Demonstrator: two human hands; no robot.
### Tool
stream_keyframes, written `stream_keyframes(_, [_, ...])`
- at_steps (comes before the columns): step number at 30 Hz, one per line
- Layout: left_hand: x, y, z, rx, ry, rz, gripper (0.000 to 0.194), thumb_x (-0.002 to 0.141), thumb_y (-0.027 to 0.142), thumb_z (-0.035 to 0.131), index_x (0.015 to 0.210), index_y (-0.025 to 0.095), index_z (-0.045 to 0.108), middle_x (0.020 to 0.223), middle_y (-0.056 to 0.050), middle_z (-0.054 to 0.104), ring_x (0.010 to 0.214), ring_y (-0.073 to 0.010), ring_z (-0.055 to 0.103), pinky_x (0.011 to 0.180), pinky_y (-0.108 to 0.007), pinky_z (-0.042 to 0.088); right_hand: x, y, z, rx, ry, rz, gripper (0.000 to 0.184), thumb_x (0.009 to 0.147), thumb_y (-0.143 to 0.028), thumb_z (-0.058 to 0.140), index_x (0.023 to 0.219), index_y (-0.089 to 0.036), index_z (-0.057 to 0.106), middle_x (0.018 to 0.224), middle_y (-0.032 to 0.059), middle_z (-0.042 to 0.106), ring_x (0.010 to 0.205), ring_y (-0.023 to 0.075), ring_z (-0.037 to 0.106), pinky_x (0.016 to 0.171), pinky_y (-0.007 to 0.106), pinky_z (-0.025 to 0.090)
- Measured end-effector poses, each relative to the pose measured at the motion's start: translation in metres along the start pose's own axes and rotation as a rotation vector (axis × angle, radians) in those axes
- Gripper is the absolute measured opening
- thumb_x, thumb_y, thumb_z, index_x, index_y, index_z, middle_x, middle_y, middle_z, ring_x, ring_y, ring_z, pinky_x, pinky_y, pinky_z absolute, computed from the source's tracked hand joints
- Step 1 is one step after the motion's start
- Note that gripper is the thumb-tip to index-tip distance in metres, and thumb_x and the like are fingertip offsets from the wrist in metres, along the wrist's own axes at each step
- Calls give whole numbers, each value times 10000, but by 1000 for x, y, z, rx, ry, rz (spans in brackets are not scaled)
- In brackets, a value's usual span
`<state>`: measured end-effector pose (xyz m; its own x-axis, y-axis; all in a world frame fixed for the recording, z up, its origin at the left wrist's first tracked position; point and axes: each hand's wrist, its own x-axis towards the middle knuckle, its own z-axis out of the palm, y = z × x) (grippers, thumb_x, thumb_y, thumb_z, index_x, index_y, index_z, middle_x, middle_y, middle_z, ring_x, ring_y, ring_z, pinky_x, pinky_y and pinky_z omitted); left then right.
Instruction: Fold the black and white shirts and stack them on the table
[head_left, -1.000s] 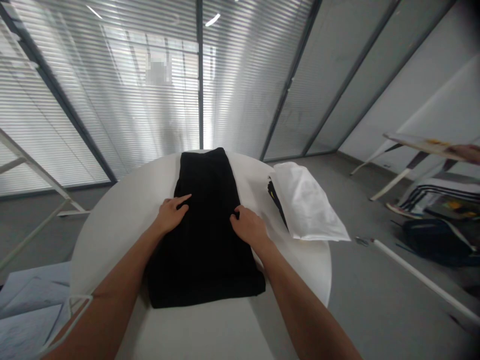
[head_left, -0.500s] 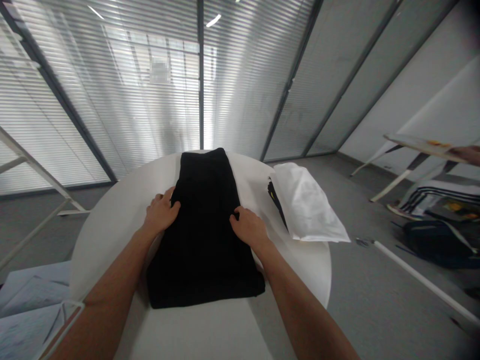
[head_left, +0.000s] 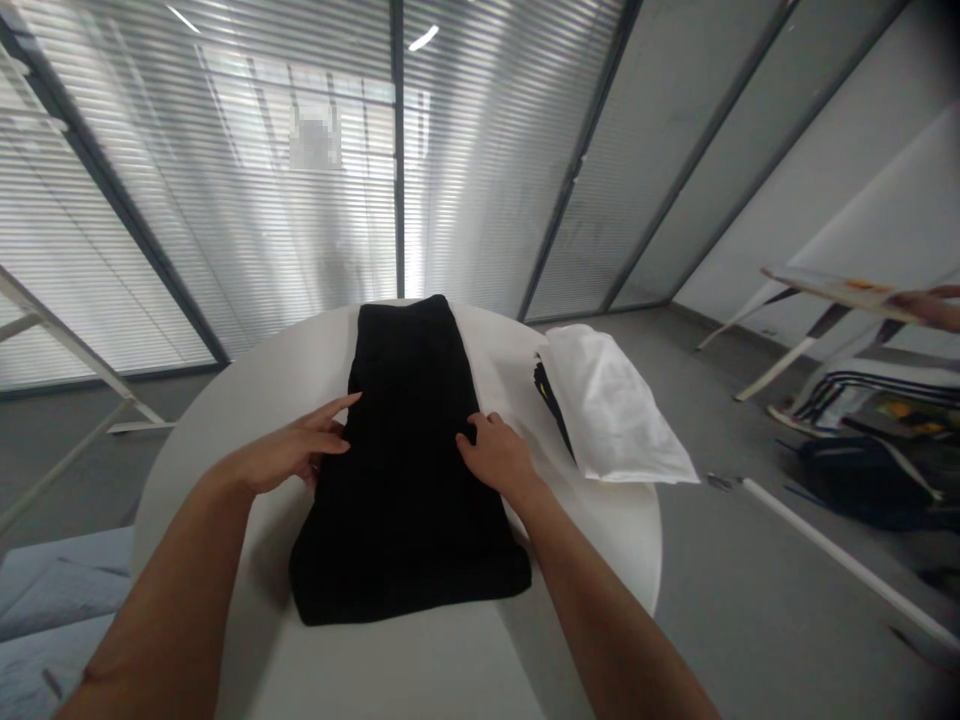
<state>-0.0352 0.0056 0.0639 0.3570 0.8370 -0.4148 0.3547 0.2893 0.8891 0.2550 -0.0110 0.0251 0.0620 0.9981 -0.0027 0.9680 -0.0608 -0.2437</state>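
Slatted blinds [head_left: 247, 200] fill the background as you work at a round white bench [head_left: 600, 535], both hands at a folded black garment [head_left: 409, 520]. Your left hand [head_left: 289, 450] has just swung outward: a moment ago it pressed on the cloth, and now the palm sits off to the side of the pile, its fingers [head_left: 334, 415] spread open and reaching back across the garment's left edge, with only the tips over the black fabric. That shift leaves the cloth's upper left free of your palm. Your right hand [head_left: 499, 458] has barely moved, resting on the garment's right edge with its fingers [head_left: 474, 428] lightly curled; whether they pinch the cloth, you cannot tell from this view. The garment lies between your two sets of fingers, running lengthwise from near you to the far rim. Just right of your right fingers sits a white bundle [head_left: 611, 405], a dark item [head_left: 550, 400] showing at its edge. Well off to the right of your fingers, a co-worker's hand [head_left: 930, 308] is at a tilted board [head_left: 825, 285], above a dark bag [head_left: 862, 475] on the floor.
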Motion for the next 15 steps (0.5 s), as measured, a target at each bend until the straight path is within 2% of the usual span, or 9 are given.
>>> stream_keyframes(4, [-12,3,-3,106,-57,-169,1063,701,429,699,1543,333,57,972,-53,653,571,-175,644,480,-261,487,-1,0,-1,-7,12,-1,395,917,-452,466,1213,-212,568,1146,119,596,1013,262,613,809,342,453])
stream_keyframes(8, [-17,3,-5,142,-37,-192,1105,689,489,712,1548,274,52,901,-69,687,632,-230,680,516,-271,494,-1,-1,-3,-20,0,1,394,921,-454,455,1208,-213,575,1145,121,597,1005,269,618,796,350,459])
stream_keyframes(11, [-16,2,-6,205,-29,-172,1091,657,480,739,1546,243,153,901,-78,703,721,-259,687,564,-283,501,-1,-1,-4,-22,1,-8,392,923,-451,445,1204,-212,578,1142,120,599,994,273,622,785,358,461])
stream_keyframes(14, [-15,2,-4,222,-46,14,946,641,408,759,1487,272,357,963,-61,702,884,-255,666,687,-268,499,-1,0,-3,-21,4,-19,393,927,-447,441,1209,-209,576,1135,119,603,986,267,625,789,355,459])
stream_keyframes(15, [-16,2,-3,215,-9,73,899,633,384,765,1455,277,417,963,-53,700,915,-253,655,719,-267,494,-1,0,-3,-21,0,-19,394,929,-447,439,1212,-209,575,1136,120,603,985,264,626,792,354,458])
